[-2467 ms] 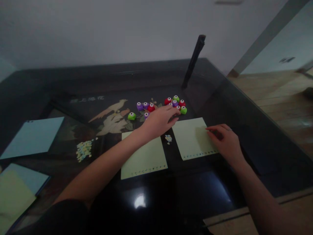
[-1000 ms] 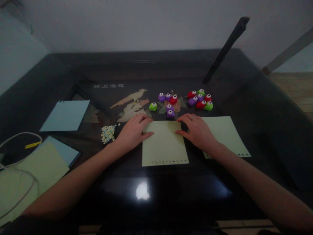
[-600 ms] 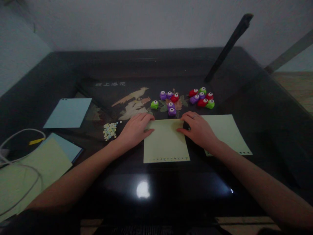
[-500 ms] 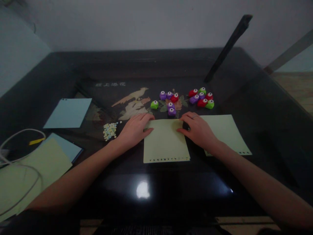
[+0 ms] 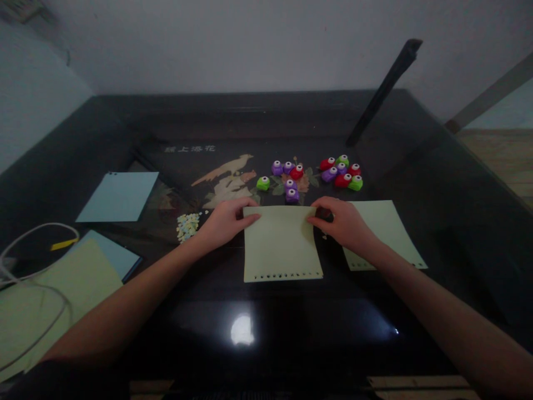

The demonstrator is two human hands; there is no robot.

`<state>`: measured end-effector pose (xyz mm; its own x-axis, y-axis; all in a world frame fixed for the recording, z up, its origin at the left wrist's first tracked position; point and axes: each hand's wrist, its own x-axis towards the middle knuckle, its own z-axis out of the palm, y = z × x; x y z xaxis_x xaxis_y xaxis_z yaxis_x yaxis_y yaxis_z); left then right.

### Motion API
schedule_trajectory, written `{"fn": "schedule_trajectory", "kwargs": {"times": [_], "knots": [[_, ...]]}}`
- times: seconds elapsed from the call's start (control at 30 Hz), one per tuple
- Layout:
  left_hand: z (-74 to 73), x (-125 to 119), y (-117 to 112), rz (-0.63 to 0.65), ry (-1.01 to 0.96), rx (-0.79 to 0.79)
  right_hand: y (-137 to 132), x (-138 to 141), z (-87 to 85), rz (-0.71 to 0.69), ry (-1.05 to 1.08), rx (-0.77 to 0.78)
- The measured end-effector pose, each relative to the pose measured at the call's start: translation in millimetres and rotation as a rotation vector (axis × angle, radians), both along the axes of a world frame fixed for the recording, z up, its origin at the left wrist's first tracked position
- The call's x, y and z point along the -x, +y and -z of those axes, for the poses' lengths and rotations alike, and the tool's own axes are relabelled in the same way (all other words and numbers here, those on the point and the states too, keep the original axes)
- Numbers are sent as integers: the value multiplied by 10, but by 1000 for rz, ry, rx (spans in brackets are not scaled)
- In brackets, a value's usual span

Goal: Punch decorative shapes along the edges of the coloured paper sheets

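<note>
Between my hands is a pale yellow sheet of paper (image 5: 281, 241) with a row of small punched holes along its near edge. My left hand (image 5: 227, 221) pinches its far left corner between thumb and fingers. At the far right corner, my right hand (image 5: 339, 219) grips the paper the same way. The far edge looks slightly raised, while the near edge lies at the table. Partly behind my right wrist is another pale sheet (image 5: 385, 230), also with holes along its near edge. Small paper cutouts (image 5: 188, 226) lie heaped beside my left wrist.
Several purple, red and green craft punches (image 5: 342, 172) stand beyond the papers. Blue sheets (image 5: 120, 195) and yellow sheets (image 5: 79, 289) lie at the left, crossed by a white cable (image 5: 39, 226). A dark stick (image 5: 383, 91) leans at the back right of the black table (image 5: 200, 333).
Both hands have shifted from resting over the far corners to pinching them, and the sheet's far edge has lifted slightly. The view has tilted a little.
</note>
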<state>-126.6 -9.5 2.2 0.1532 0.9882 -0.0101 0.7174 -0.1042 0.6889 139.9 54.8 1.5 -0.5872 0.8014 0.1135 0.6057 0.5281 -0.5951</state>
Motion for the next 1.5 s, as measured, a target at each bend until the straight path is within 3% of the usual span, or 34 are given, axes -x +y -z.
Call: {"fn": "schedule_trajectory", "kwargs": {"times": [0.17, 0.47, 0.73, 0.9, 1.03, 1.27, 1.5], "knots": [[-36, 4, 1, -19, -95, -1, -3, -14, -109, 43, 146, 280], [-112, -5, 1, -86, -411, 92, 6, -34, -131, 31, 311, 797], [-175, -94, -31, -194, -636, 79, -26, -41, -224, 108, 375, 795], [-155, -87, -36, -123, -600, 147, 20, -65, -179, 152, 457, 798], [-139, -92, -50, -143, -557, 144, 34, -75, -160, 165, 485, 814], [-129, -106, -57, -163, -574, 146, 3, -45, -180, 169, 460, 799], [-61, -125, -51, -137, -612, 182, 6, -60, -196, 108, 347, 889]]}}
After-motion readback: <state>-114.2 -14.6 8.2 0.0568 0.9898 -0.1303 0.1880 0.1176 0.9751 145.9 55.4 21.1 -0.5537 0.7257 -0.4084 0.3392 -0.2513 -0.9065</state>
